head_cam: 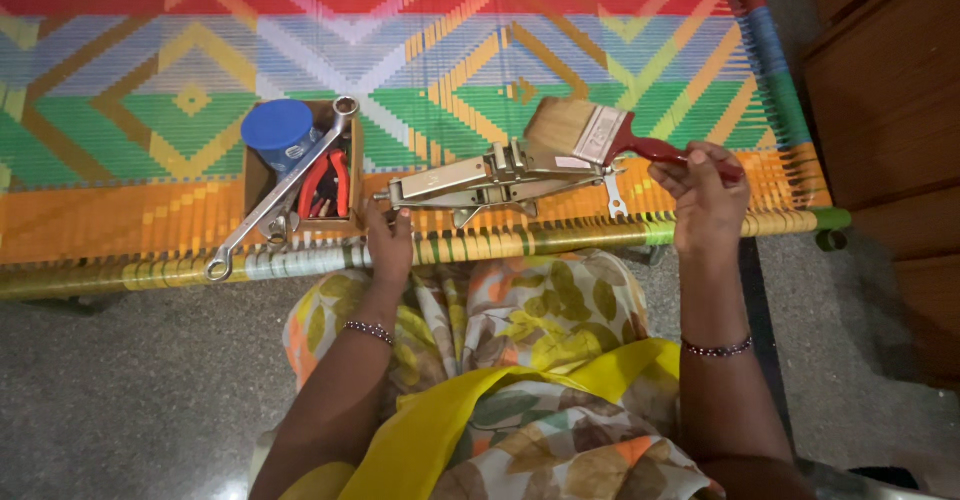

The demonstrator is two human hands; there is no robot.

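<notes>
Paintbrush (590,130) held by red handle in right hand (705,200), grip closed, bristles over metal jack (490,182) near woven cot (150,220) edge. Left hand (388,240) pins jack end, grip narrow. Risk: jack tips off edge; bristles snag hinge.

My right hand (706,198) covers most of the brush handle (668,152); the box (300,170) hides its smaller tools (too jumbled to tell).
</notes>
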